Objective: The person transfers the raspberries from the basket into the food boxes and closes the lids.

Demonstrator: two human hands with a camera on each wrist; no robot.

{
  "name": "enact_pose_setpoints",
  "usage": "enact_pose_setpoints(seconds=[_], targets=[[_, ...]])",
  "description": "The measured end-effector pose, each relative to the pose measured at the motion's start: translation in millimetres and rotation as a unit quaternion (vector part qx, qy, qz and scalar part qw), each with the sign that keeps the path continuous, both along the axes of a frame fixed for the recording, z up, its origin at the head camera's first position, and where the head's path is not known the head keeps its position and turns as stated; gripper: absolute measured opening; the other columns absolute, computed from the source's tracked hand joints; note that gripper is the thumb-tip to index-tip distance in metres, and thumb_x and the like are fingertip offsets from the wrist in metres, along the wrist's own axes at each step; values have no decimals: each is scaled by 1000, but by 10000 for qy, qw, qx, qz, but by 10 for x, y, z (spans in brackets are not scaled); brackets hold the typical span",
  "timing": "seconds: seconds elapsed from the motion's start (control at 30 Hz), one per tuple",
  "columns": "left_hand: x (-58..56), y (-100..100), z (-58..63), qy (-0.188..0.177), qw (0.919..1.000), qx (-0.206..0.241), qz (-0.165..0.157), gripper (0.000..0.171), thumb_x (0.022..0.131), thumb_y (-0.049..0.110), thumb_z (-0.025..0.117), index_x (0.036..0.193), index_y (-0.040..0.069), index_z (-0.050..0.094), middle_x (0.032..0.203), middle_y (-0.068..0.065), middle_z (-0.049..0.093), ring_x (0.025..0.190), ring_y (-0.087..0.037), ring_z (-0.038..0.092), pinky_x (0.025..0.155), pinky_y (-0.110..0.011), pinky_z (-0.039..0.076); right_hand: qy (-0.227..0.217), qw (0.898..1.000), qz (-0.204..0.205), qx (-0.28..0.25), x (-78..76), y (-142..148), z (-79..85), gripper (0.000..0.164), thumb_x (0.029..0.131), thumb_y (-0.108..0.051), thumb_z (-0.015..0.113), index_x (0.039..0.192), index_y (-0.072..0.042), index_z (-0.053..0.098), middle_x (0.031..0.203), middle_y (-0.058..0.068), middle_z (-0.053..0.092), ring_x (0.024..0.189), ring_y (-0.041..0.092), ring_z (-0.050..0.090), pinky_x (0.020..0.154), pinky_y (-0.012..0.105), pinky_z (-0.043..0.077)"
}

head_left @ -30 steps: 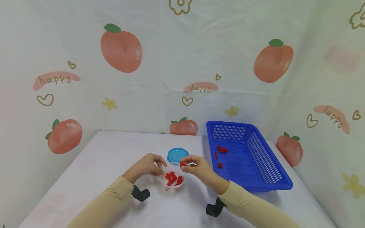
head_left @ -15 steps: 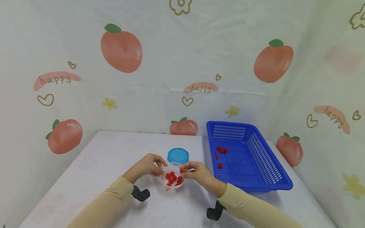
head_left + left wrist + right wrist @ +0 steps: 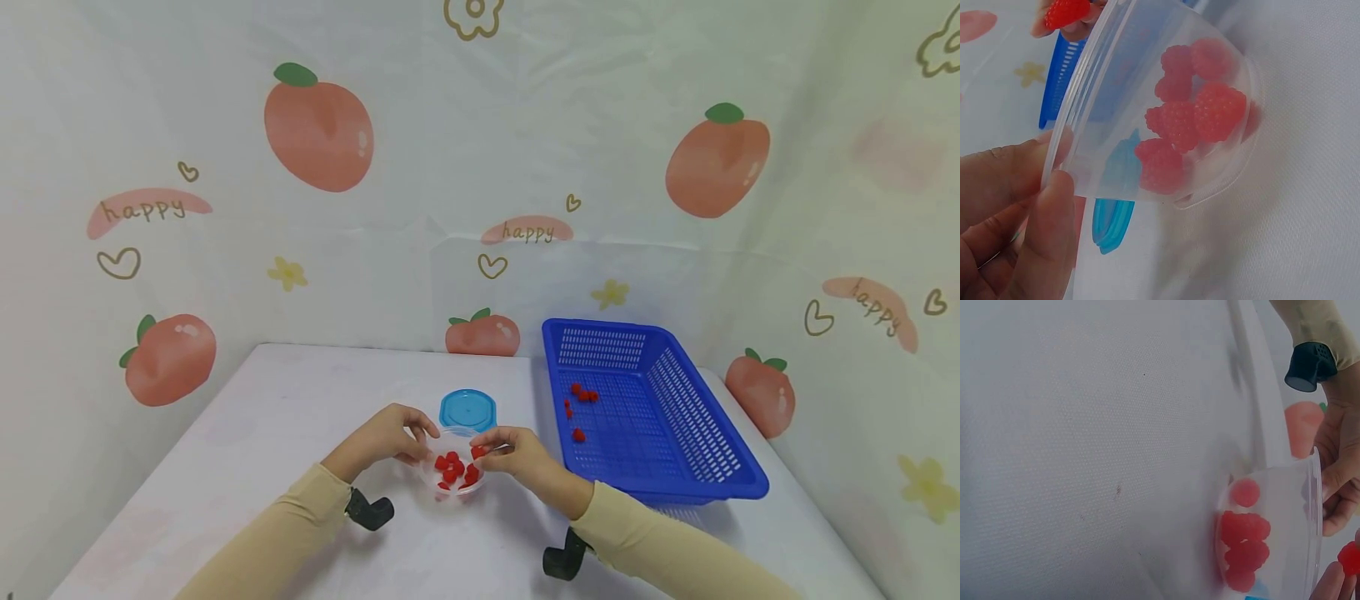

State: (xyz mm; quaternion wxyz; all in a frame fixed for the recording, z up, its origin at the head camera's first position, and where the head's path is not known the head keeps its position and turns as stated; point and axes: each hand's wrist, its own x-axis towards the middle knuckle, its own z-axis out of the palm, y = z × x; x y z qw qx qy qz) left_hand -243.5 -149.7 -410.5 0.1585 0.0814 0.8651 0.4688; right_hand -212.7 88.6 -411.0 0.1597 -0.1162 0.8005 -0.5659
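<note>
A clear plastic tub [image 3: 454, 492] stands on the white table, with several red raspberries [image 3: 1219, 112] heaped in its bottom. My left hand [image 3: 388, 435] pinches the tub's rim between thumb and fingers, as the left wrist view shows up close. At the tub's right side, my right hand [image 3: 528, 461] holds one raspberry [image 3: 477, 452] between thumb and fingertips, level with the rim. That same raspberry [image 3: 1066, 12] appears at the top of the left wrist view, beyond the tub wall.
Just behind the tub lies a light-blue lid [image 3: 467, 410]. To the right is a large blue plastic basket [image 3: 667, 482] with several raspberries [image 3: 579, 435] along its left side. A printed white cloth backdrop [image 3: 390, 275] rises behind the table.
My right hand has come down a little toward the tub's rim with the raspberry, then stayed nearly still. The left hand has kept its hold on the tub.
</note>
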Motion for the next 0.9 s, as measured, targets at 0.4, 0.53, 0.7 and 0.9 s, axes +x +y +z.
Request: enact_pose_setpoints(seconds=[0.4, 0.53, 0.7, 0.9], targets=[[-12, -8, -17, 3, 10000, 0, -31, 25, 77, 2, 76, 101, 1, 70, 79, -7, 58, 62, -15, 59, 62, -28, 59, -31, 10000, -67, -40, -11, -5, -15, 32, 83, -8, 73, 113, 1, 67, 94, 4, 65, 85, 14, 60, 82, 30, 57], [-15, -6, -12, 0, 10000, -1, -36, 25, 77, 3, 76, 102, 1, 70, 79, -7, 58, 62, -15, 59, 62, -28, 59, -34, 10000, -31, -81, -19, -1, -22, 33, 83, -8, 73, 113, 3, 67, 93, 4, 64, 85, 14, 59, 82, 29, 57], [-20, -3, -16, -26, 10000, -16, -6, 25, 78, 3, 76, 102, 1, 69, 79, -7, 58, 62, -15, 59, 63, -28, 59, -28, 9999, 15, -104, -20, 8, -17, 34, 83, -8, 73, 114, 4, 66, 94, 5, 64, 85, 14, 59, 82, 29, 57], [-21, 3, -22, 8, 10000, -46, 21, 25, 78, 3, 76, 102, 1, 70, 79, -6, 57, 62, -15, 59, 63, -28, 59, 21, 9999, 89, -140, -20, 18, -18, 34, 84, -7, 72, 115, 5, 65, 99, 13, 64, 86, 14, 59, 83, 29, 56]])
